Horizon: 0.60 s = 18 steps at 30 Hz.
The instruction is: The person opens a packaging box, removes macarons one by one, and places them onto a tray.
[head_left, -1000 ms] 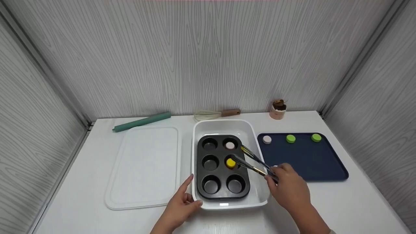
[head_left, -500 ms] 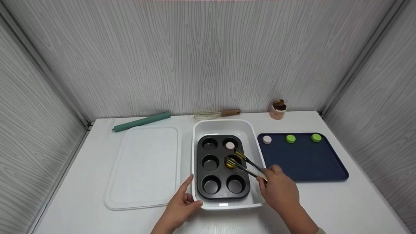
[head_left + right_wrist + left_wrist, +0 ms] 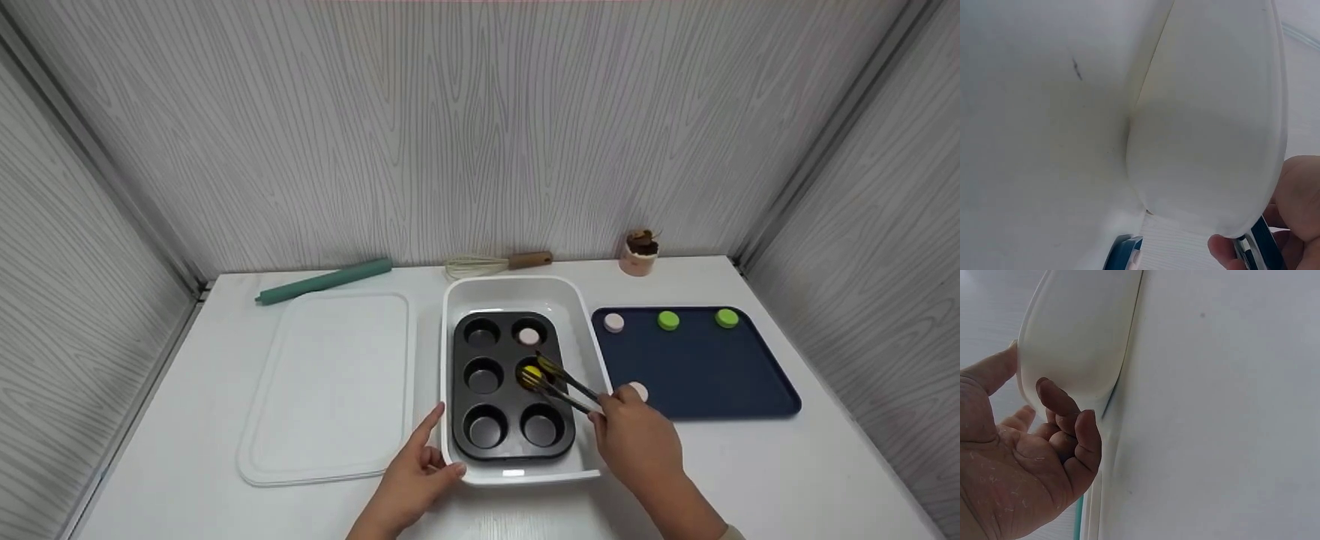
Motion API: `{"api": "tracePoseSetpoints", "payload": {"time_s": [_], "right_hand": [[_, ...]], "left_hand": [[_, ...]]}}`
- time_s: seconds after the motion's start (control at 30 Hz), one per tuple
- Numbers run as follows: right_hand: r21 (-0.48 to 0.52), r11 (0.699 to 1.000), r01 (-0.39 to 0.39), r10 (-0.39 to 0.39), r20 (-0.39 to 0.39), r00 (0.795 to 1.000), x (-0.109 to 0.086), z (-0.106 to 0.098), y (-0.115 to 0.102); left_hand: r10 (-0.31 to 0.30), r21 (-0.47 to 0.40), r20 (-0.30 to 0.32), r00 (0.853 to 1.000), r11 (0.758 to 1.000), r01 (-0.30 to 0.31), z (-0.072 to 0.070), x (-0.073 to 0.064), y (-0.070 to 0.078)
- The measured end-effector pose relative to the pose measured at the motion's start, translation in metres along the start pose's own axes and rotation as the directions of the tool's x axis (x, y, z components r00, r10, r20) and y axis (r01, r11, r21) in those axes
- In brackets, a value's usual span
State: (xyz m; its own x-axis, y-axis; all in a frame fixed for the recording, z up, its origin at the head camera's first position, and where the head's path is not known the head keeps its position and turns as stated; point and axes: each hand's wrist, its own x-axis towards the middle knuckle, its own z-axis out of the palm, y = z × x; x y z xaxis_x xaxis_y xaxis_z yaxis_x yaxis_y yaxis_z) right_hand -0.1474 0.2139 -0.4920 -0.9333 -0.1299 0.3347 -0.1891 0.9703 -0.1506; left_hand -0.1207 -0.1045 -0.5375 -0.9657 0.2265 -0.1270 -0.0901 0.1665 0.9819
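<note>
My right hand (image 3: 640, 439) grips a pair of tongs (image 3: 574, 390), whose dark tips stand apart around a round yellow piece (image 3: 532, 376). That piece sits in the middle right cup of a black muffin tin (image 3: 511, 420). A pale pink round piece (image 3: 528, 336) lies in the cup behind it. The tin rests inside a white tub (image 3: 592, 439). My left hand (image 3: 416, 476) holds the tub's near left corner between thumb and forefinger. In the left wrist view the other fingers (image 3: 1088, 444) are curled beside the wall. The right wrist view shows the tongs partly hidden by the tub.
On the right, a navy tray (image 3: 705, 367) bears pale pink pieces (image 3: 613, 322) and green pieces (image 3: 668, 321). A white board (image 3: 330, 390) lies left. Behind are a green rolling pin (image 3: 324, 281), a whisk (image 3: 499, 264) and a small pot (image 3: 639, 255).
My right hand has moved left, bringing the tong tips from beside the yellow piece to around it. A pale pink piece on the tray has come into view behind the hand. My left hand stays put.
</note>
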Motion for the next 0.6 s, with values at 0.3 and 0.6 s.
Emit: {"api": "tracePoseSetpoints", "payload": {"time_s": [0.3,0.6], "right_hand": [[-0.003,1.000,-0.010,0.010,0.024,1.000,0.004,-0.003,-0.004],[-0.050,0.998,-0.040,0.046,0.108,0.993,0.012,-0.013,-0.012]], "left_hand": [[-0.001,-0.001,0.000,1.000,1.000,0.001,-0.001,-0.001,0.001],[-0.014,0.028,-0.007,1.000,1.000,0.014,0.000,-0.001,0.004]]}}
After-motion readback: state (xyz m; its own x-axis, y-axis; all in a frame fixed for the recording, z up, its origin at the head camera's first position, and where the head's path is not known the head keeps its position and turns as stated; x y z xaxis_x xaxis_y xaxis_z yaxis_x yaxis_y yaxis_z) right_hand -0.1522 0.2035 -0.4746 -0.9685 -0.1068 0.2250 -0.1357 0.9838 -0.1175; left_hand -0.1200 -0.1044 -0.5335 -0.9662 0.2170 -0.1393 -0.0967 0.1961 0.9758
